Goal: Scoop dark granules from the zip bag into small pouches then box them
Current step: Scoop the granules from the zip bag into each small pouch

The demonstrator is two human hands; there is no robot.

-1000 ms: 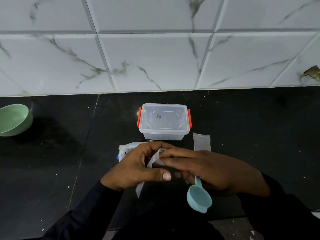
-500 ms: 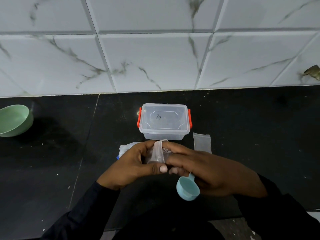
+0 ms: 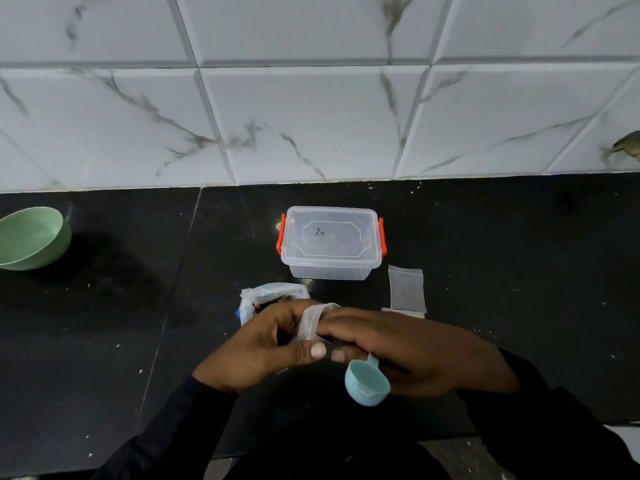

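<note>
Both hands meet over the black counter. My left hand (image 3: 256, 344) and my right hand (image 3: 415, 351) pinch a small clear pouch (image 3: 311, 322) between them, its mouth upward. My right hand also grips the handle of a light blue scoop (image 3: 367, 382), whose bowl hangs below my fingers. Just behind my left hand lies the open zip bag (image 3: 268, 294) with dark granules showing inside. Further back stands a clear lidded box (image 3: 331, 242) with orange clips.
Spare clear pouches (image 3: 406, 289) lie flat to the right of the box. A green bowl (image 3: 29, 237) sits at the far left. A white marbled tile wall rises behind the counter, whose front edge runs under my arms.
The pouch has been raised upright between my fingers. The scoop's bowl shifted left and up, then eased back right.
</note>
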